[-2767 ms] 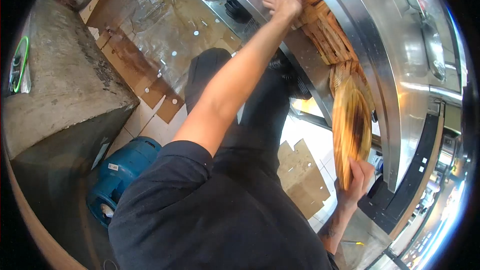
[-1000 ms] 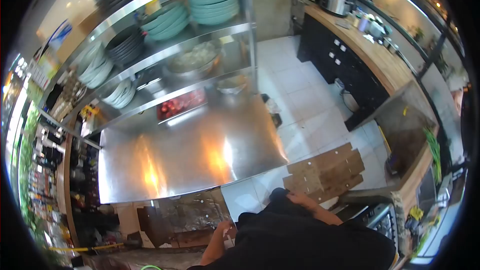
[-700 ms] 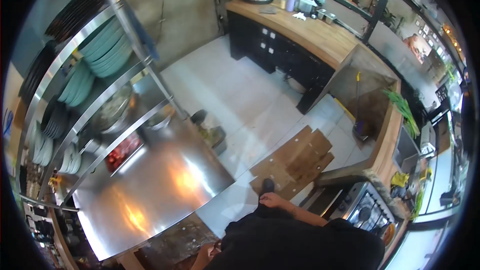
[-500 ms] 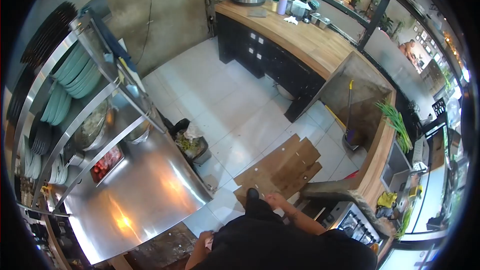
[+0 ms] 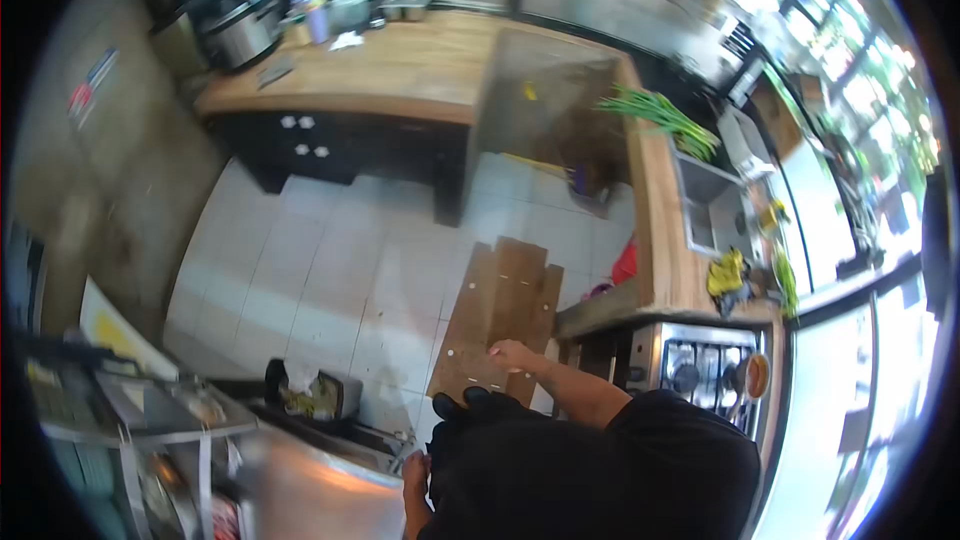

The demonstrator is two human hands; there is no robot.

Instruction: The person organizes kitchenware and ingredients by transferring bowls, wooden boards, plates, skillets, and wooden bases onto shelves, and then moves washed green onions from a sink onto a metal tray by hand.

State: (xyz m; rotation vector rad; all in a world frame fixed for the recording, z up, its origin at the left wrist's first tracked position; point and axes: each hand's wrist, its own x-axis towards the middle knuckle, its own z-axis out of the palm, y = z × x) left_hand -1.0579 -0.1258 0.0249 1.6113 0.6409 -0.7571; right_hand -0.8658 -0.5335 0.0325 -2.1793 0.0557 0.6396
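My right hand hangs in front of my body, over the flattened cardboard on the tiled floor. Its fingers are curled in, and nothing shows in them. My left hand is low at my side, close to the corner of the steel table. Its fingers look curled, partly hidden against my dark clothing; whether they hold anything I cannot make out. The tips of my black shoes show at the near edge of the cardboard.
On the right, a gas stove carries a pan. Beyond it are a sink, green onions and a yellow cloth. A bin stands at left. Ahead, a wooden counter holds a rice cooker and jars.
My view has swung to the right, bringing the stove and sink nearer the middle. The steel table and shelves have slid to the lower left. Both feet now show.
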